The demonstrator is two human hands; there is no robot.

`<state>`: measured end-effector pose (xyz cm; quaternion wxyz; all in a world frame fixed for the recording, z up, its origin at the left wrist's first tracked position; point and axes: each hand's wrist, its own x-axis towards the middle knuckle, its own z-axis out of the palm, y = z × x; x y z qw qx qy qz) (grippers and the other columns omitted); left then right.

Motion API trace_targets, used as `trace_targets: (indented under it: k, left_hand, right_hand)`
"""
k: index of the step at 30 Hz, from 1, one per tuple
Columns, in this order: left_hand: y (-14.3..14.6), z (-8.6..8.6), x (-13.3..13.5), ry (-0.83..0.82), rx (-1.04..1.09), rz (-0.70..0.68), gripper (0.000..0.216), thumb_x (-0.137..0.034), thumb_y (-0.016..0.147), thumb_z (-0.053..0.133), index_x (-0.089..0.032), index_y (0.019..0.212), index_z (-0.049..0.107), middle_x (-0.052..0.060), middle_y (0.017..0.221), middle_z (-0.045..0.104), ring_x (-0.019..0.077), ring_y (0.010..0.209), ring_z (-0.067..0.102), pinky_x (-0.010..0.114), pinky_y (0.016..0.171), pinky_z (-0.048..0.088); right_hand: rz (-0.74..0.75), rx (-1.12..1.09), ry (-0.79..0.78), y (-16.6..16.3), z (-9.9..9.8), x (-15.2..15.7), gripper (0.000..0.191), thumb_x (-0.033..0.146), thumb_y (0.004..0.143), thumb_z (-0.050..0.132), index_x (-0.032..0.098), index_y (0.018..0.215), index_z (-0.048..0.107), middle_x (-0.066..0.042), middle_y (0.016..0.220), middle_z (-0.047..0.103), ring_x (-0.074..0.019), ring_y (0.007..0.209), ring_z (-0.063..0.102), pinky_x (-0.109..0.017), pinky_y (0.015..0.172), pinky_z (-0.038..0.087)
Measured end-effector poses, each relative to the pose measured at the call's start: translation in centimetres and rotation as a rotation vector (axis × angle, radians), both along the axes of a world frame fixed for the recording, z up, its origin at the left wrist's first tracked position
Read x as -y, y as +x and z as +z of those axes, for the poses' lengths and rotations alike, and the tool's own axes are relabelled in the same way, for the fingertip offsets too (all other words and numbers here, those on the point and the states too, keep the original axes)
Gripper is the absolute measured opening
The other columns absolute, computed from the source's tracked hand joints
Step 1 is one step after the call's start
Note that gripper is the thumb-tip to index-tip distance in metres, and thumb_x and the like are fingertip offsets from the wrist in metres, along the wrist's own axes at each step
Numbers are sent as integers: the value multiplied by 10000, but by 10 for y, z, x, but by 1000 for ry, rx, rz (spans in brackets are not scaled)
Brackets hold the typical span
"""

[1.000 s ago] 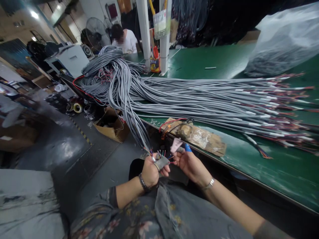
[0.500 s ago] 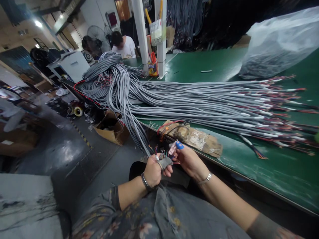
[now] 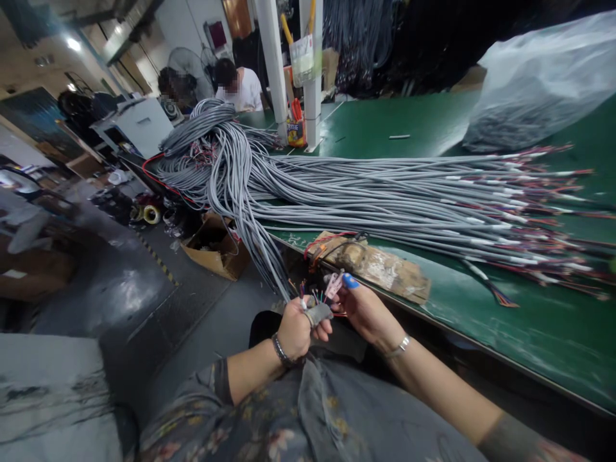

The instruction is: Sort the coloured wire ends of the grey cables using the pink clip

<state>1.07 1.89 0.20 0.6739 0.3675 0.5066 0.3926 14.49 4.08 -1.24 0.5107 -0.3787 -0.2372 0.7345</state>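
Note:
My left hand is closed around the end of a grey cable bundle hanging off the bench edge. A grey wrap covers its thumb, and thin coloured wire ends fan out above it. Close on the right, my right hand has its fingers pinched together, with a blue cover on one fingertip. A small pinkish-white piece sticks up at those fingertips; its kind is unclear. Red and orange wires show below the right fingers. Exactly which wires are gripped is hidden.
Many grey cables with stripped ends lie along the green bench. A worn wooden block sits at the front edge. Behind are a plastic bag, white posts and a seated person. A cardboard box stands below.
The pinkish-white piece has tilted slightly at my right fingertips, and the right hand has shifted a little to the right. My left hand keeps nearly the same place.

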Motion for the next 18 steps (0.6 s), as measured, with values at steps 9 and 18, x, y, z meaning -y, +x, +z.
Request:
trace_targets:
  k: [9, 18]
  left_hand:
    - [-7, 4, 7, -18, 24, -10, 423, -532, 520, 730, -148, 584, 568, 0, 423, 558, 67, 306, 434, 187, 327, 289]
    - [-5, 5, -1, -10, 120, 4, 411, -505, 505, 756, -138, 557, 576, 2, 402, 552, 71, 282, 429, 185, 307, 279]
  right_hand:
    - [12, -4, -30, 2, 2, 1, 322, 507, 666, 745, 203, 721, 652, 4, 644, 587, -113, 546, 489, -239, 517, 452]
    - [-29, 56, 21, 1, 5, 2, 332, 485, 655, 754, 181, 683, 624, 14, 605, 566, -106, 538, 466, -247, 528, 411]
